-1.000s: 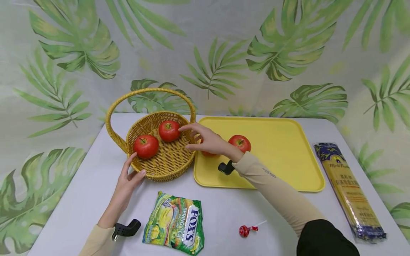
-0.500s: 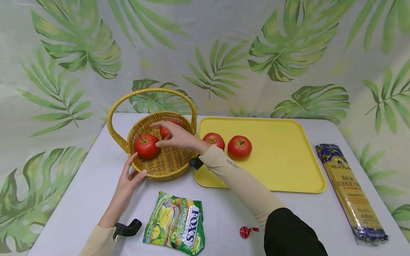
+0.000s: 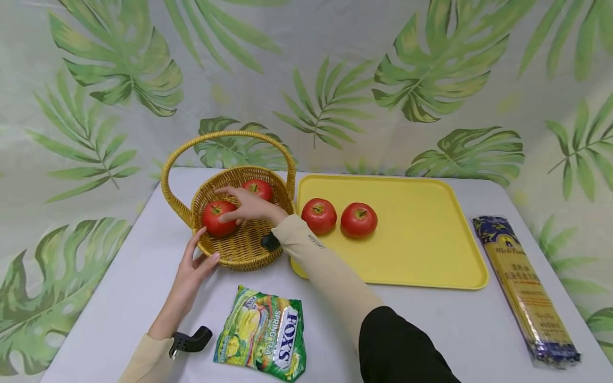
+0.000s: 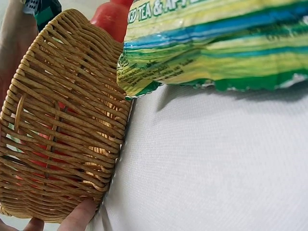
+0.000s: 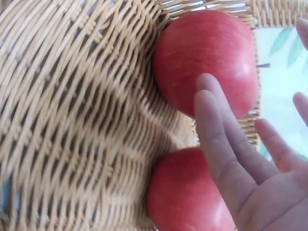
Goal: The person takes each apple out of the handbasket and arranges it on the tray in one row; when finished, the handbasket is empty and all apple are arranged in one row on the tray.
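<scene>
A wicker basket (image 3: 249, 250) with a tall handle holds a red apple (image 3: 210, 221) at its left and another apple (image 3: 260, 187) at its back. My left hand (image 3: 190, 274) rests on the basket's left front, thumb and index finger spread along the rim. In the left wrist view, a fingertip (image 4: 83, 214) touches the woven outer wall. Inside the basket, my right hand (image 3: 251, 206) reaches over to the left apple, thumb overlapping it. The right wrist view shows its fingers (image 5: 214, 125) straight and spread beside one apple (image 5: 207, 48), with the other (image 5: 185, 192) below.
Right of the basket, a yellow tray (image 3: 412, 234) bears two apples near its left side. A green candy bag (image 3: 263, 335) lies in front of the basket. Packaged spaghetti (image 3: 524, 287) lies at the far right. My right forearm (image 3: 330, 271) crosses the tray's front left corner.
My right hand has moved left, from the basket's right rim to the left apple. Its arm uncovers both tray apples and now hides the lollipop. My left hand stays on the rim.
</scene>
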Demonstrator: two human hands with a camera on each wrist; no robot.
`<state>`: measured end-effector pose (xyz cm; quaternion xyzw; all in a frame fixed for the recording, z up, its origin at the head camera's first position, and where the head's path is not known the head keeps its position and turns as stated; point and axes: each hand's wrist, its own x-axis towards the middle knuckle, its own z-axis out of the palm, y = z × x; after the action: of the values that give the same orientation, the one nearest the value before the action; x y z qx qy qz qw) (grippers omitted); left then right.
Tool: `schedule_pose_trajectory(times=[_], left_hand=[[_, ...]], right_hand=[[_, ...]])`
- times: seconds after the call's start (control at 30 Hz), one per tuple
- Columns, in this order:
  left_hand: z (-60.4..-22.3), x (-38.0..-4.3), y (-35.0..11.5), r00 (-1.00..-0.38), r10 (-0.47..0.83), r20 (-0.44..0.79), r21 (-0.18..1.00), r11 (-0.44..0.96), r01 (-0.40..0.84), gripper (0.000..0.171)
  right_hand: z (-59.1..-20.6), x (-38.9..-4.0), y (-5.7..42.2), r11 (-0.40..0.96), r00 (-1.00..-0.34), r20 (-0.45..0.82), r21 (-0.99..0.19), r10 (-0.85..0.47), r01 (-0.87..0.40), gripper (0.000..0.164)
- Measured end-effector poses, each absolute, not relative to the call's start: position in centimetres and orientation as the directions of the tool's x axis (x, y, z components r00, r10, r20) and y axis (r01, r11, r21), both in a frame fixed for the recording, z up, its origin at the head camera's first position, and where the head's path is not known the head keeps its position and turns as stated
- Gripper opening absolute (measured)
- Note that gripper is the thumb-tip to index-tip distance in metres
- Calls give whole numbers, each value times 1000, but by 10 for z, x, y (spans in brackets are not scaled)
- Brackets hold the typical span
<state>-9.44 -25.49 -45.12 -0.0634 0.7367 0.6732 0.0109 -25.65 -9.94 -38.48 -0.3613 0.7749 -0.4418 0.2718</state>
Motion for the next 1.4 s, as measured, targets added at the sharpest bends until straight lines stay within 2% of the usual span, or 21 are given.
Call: schedule_pose_trajectory(times=[0.13,0.3,0.5,0.7,1.03,1.4], left_hand=[[-452,-95,-255,-993,-73,-97,991,91,-103,69],[-455,-95,-256,-993,-70,-93,990,97,-99,69],[-454,-96,-256,-992,-74,-99,988,110,-107,68],[-454,-97,-255,-993,-71,-95,990,96,-102,67],[-453,-96,-255,-992,-75,-97,989,106,-105,68],[-452,-94,-255,-992,-75,-104,989,101,-112,69]], right_hand=[[-389,-253,-105,363,-589,-158,-898,-793,-249,72],[-391,-250,-109,348,-598,-227,-933,-769,-93,73],[-397,-247,-111,378,-590,-332,-924,-736,47,75],[-402,-247,-112,315,-613,-307,-944,-728,100,75],[-396,-250,-108,298,-626,-256,-954,-737,39,66],[-388,-266,-75,244,-565,-158,-967,-810,-80,62]])
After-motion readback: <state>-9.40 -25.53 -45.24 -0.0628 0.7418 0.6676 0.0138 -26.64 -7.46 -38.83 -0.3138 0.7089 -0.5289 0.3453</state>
